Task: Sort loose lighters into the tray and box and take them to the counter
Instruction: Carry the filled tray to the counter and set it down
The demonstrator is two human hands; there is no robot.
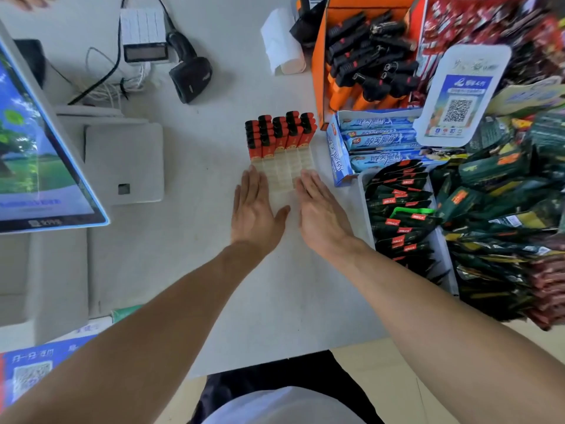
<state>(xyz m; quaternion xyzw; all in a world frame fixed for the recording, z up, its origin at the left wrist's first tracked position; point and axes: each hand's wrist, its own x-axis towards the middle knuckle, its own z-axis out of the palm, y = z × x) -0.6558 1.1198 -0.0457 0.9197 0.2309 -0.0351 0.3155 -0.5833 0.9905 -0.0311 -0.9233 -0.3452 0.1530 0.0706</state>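
A clear plastic tray [284, 174] with a grid of cells lies on the white counter. Several red lighters with black caps [279, 134] stand in its far rows; the near cells are bare. My left hand [255, 208] lies flat at the tray's near left edge, fingers together and extended. At the near right edge is my right hand [321, 209], also flat and holding nothing. An orange display box [321, 71] at the back right holds several orange lighters with black caps [370, 65].
A barcode scanner [189, 73] and cables lie at the back. A tilted screen [36, 148] and a white terminal [125, 163] stand at left. Blue snack boxes [376, 139], a QR-code sign [458, 99] and dark packets [406, 218] crowd the right side.
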